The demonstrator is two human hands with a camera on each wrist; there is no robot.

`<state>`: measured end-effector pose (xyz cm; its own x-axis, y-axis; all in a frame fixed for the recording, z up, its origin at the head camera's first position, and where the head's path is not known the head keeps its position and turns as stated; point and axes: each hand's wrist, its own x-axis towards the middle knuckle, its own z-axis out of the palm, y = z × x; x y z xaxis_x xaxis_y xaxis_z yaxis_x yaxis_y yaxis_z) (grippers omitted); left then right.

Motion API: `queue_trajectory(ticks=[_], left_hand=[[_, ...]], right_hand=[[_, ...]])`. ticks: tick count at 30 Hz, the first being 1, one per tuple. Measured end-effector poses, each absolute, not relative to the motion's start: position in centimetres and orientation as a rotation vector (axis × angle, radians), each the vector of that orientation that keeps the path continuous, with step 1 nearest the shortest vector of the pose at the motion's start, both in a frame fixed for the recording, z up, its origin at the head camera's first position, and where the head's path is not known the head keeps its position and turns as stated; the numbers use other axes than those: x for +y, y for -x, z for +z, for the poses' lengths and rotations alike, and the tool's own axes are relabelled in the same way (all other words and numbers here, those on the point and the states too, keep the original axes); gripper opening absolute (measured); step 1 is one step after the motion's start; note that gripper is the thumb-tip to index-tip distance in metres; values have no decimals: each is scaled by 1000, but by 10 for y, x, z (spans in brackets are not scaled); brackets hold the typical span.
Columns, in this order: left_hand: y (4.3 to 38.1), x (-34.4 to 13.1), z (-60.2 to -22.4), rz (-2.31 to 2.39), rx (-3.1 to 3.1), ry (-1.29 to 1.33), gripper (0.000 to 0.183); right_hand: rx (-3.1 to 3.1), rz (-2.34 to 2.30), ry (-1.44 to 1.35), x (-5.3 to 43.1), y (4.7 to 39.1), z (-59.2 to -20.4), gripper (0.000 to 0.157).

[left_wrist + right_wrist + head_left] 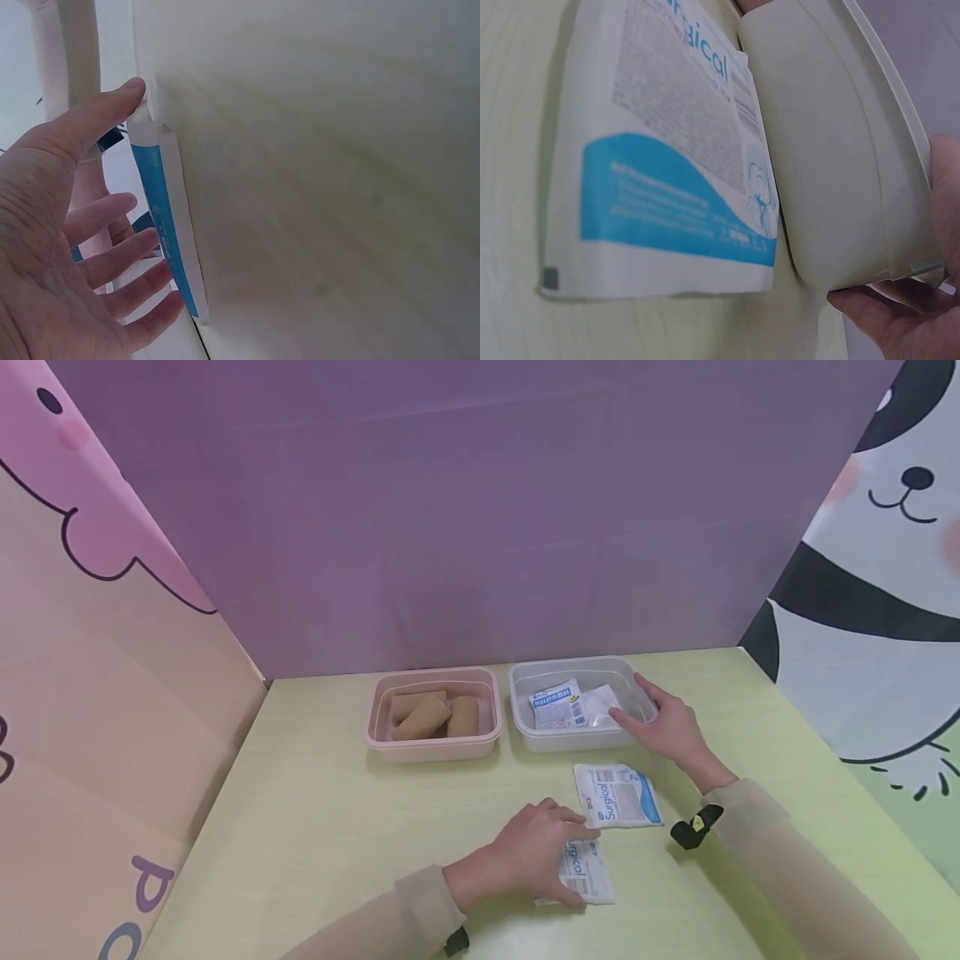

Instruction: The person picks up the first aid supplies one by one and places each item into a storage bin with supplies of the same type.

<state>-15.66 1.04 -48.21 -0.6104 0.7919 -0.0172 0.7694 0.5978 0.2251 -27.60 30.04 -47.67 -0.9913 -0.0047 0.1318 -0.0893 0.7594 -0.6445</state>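
The near packet lies on the near half of the table, right of its middle. Left to right: the pink tub of tan rolls stands by the far edge; the left hand arches over that packet, digits spread — firmness of contact I can't tell. Best draw thumb and fingers evenly onto its edges, clear of the far packet. By the far edge, the right hand pinches the white tub's right rim — useful steadying, I'd judge.
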Motion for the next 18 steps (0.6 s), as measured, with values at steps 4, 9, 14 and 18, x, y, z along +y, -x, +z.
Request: queue_trajectory(ticks=[4, 9, 14, 18], left_hand=[[157, 10, -482, 307, 2672, -1319, 84], [158, 10, -484, 329, 2634, -1335, 79], [159, 11, -485, 359, 2627, -1355, 71], [160, 12, -485, 385, 2628, -1360, 68]], right_hand=[[-2832, 1050, -72, 300, 276, -477, 98], [-2831, 1048, -68, 301, 276, -478, 98], [-2834, 1057, -59, 300, 276, -477, 99], [-2836, 1062, -53, 301, 277, -478, 99]])
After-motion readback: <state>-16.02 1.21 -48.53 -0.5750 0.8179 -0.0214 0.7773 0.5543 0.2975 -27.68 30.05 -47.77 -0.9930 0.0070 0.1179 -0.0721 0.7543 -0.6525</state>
